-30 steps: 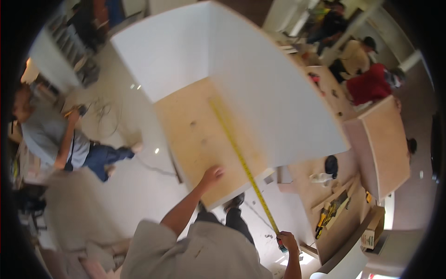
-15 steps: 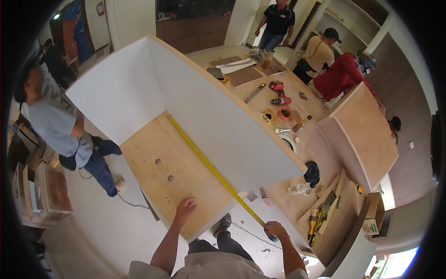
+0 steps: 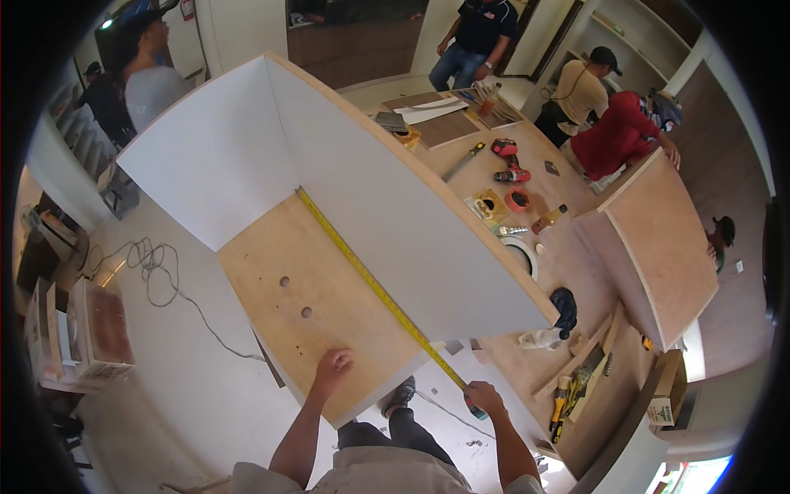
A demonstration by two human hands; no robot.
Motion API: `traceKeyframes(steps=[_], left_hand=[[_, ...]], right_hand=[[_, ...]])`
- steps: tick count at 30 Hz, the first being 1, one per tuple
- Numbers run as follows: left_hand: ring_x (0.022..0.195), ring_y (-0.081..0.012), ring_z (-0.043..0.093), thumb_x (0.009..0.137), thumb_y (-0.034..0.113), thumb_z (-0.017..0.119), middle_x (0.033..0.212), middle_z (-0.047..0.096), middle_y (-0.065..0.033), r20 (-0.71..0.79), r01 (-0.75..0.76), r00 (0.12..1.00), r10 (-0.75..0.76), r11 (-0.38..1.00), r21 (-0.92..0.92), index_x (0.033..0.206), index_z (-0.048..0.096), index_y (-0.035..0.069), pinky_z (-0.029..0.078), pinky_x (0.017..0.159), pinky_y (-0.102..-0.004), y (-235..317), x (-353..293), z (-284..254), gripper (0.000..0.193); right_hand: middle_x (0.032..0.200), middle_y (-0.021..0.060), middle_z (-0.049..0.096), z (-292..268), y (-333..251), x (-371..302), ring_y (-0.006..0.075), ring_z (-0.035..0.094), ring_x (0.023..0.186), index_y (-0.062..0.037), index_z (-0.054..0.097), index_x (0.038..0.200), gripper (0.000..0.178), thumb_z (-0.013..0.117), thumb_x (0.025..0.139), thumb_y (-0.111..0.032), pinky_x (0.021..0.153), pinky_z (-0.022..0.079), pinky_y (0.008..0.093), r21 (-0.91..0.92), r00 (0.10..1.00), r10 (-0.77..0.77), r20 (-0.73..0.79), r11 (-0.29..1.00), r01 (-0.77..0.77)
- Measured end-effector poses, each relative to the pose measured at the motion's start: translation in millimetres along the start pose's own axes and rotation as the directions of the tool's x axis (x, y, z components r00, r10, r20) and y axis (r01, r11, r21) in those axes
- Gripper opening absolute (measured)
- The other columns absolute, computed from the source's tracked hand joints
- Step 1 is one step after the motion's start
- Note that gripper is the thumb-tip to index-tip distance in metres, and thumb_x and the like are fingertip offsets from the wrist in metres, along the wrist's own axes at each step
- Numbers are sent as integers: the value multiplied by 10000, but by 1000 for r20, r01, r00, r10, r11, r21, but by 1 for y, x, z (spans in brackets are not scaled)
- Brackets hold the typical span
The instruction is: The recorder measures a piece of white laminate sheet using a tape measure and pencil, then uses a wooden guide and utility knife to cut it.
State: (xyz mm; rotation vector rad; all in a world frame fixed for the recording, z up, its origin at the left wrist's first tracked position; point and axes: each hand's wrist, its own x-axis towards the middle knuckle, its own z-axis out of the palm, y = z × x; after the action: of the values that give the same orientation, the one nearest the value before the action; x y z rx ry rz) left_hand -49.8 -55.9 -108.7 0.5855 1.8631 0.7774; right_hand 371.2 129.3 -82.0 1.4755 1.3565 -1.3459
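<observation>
A yellow tape measure blade (image 3: 370, 280) runs along the corner where a plywood base panel (image 3: 313, 305) meets a white side panel (image 3: 387, 222). My left hand (image 3: 332, 368) lies flat on the near edge of the plywood base. My right hand (image 3: 484, 398) grips the tape measure case just past the panel's near end. A white back panel (image 3: 210, 152) closes the far end. The base has two round holes (image 3: 295, 296).
A workbench (image 3: 568, 272) on the right holds drills, tape rolls, a bottle and clamps. Another plywood cabinet (image 3: 666, 247) stands far right. Several people stand at the back and right. A cable (image 3: 164, 280) trails on the floor at left beside boxes.
The view has tilted down and steadied. My left hand slid nearer the base's front edge; my right hand still holds the tape. The person at left moved farther back.
</observation>
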Motion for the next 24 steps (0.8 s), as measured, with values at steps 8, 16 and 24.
traceKeyframes(steps=[8,16,24], left_hand=[[1054,-285,684,929,147,774,1164,674,-136,24,-201,980,200,974,108,1268,695,53,570,931,-407,23,28,19,361],[1134,-260,672,953,169,776,1162,673,-120,-209,-451,879,428,889,-77,1293,688,38,542,1003,-382,150,276,29,375],[1122,-139,605,999,7,718,1259,582,-56,-304,-469,864,402,862,-194,1357,652,51,531,1001,-302,210,271,0,367]], right_hand=[[1157,215,769,-20,32,32,459,724,1066,-80,787,1079,343,583,926,-309,972,575,531,-187,977,-161,-136,973,134],[1022,200,780,-316,-121,161,439,735,996,-79,781,941,299,595,947,-314,895,586,528,-444,689,-588,-423,798,408],[1005,167,792,-363,-225,107,421,749,956,-109,800,951,330,599,922,-370,898,588,490,-349,686,-505,-523,862,368]])
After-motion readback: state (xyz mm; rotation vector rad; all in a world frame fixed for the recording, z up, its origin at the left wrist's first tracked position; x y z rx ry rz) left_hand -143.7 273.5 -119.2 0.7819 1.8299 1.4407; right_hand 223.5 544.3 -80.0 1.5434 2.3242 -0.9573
